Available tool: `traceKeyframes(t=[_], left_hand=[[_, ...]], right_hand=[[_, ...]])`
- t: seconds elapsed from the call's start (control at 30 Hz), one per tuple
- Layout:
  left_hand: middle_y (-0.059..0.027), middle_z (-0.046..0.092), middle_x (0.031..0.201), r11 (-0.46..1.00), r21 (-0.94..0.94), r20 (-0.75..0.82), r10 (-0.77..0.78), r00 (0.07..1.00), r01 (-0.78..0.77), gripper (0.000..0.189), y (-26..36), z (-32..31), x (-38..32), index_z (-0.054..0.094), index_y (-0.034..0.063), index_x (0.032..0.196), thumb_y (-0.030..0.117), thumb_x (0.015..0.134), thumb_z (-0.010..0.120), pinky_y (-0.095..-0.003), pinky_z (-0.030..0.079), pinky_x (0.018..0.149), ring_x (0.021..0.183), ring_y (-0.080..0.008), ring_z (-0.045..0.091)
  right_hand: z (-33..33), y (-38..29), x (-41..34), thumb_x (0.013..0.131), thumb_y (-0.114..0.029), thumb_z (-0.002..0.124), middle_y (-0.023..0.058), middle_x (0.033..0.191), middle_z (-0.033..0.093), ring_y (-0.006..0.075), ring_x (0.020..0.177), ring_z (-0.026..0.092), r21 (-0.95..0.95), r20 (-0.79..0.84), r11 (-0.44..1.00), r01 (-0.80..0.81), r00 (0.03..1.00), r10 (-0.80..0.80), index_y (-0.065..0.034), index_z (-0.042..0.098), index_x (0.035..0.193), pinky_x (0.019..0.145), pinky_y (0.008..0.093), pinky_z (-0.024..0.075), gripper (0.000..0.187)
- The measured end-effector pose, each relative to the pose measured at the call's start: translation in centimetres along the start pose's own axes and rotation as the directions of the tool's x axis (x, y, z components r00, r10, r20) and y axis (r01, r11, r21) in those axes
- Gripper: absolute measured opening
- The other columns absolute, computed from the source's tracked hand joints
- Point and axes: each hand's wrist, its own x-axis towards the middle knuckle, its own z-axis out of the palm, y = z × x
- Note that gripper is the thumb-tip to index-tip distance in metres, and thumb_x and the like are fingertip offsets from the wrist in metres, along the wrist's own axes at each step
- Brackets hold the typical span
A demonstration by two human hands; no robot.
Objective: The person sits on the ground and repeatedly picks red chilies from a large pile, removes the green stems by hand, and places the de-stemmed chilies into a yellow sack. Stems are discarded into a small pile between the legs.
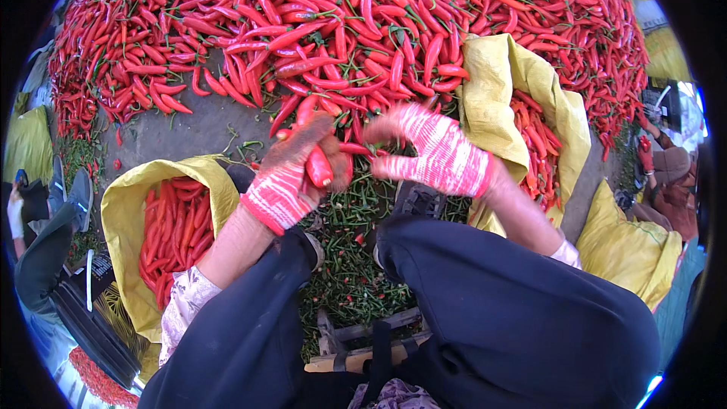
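Observation:
My left hand [292, 167], in a red-and-white knit glove with darkly stained fingers, is closed around several red chilli peppers [319, 168]. One chilli pepper [354, 149] sticks out sideways from it towards my right hand [437, 150]. That hand wears a matching glove and is blurred; its thumb and fingers stand apart around the stem end of this pepper, with no clear grip. Beyond both hands spreads a large heap of red chillies with green stems [363, 28]. Green stems and red scraps [358, 250] litter the ground between my feet.
Yellow woven sacks with stemless chillies stand open at left [122, 204] and right [491, 96]. Another yellow sack [619, 244] lies at far right. A wooden stool frame [377, 326] shows between my legs. Other people sit at the left [42, 272] and right [673, 182] edges.

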Motion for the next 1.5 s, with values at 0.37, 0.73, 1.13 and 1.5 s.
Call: traceKeyframes(t=[0.37,0.73,1.13,1.5], left_hand=[[-0.0172,0.067,0.101,0.995,-0.061,-0.31,0.056,0.949,-0.079,0.028,-0.9,-2.3,0.6,0.063,-0.0043,0.108,0.019,0.095,0.071,-0.0412,0.056,0.071,0.089,-0.0282,0.067],[-0.0103,0.07,0.095,0.895,0.417,0.028,-0.191,0.981,0.162,0.025,0.0,0.2,-0.5,0.064,0.0015,0.111,0.017,0.093,0.071,-0.0315,0.054,0.063,0.074,-0.018,0.068],[-0.0045,0.065,0.085,0.968,0.186,-0.069,0.183,0.981,-0.168,0.024,-0.5,-2.9,0.1,0.061,0.0035,0.11,0.003,0.088,0.073,-0.0309,0.05,0.061,0.069,-0.0152,0.063],[-0.0152,0.071,0.104,0.977,-0.022,-0.069,0.208,0.976,-0.21,0.025,-0.5,-3.7,1.3,0.061,-0.0013,0.113,0.005,0.092,0.072,-0.0397,0.058,0.085,0.092,-0.0274,0.071]], right_hand=[[-5.1,4.4,7.4,0.087,-0.022,0.069,0.009,0.104,0.067,0.0298,0.098,0.064,-0.692,0.021,0.666,0.277,0.93,-0.366,-0.009,0.07,0.111,0.086,0.0428,0.0522,0.026],[4.7,-0.4,2.3,0.098,-0.02,0.059,0.0112,0.096,0.071,0.0243,0.096,0.068,0.233,-0.189,0.958,0.169,0.974,-0.126,-0.0036,0.072,0.1,0.088,0.0354,0.0533,0.021],[1.0,1.5,12.1,0.099,-0.019,0.053,0.0141,0.09,0.068,0.0304,0.083,0.07,-0.793,-0.077,0.592,0.141,0.942,-0.327,-0.0037,0.065,0.106,0.066,0.0425,0.054,0.021],[4.8,0.2,4.8,0.104,-0.032,0.051,0.0134,0.074,0.064,0.0285,0.066,0.065,-0.023,-0.044,0.992,0.123,0.991,-0.124,-0.0043,0.065,0.098,0.063,0.0426,0.052,0.032]])
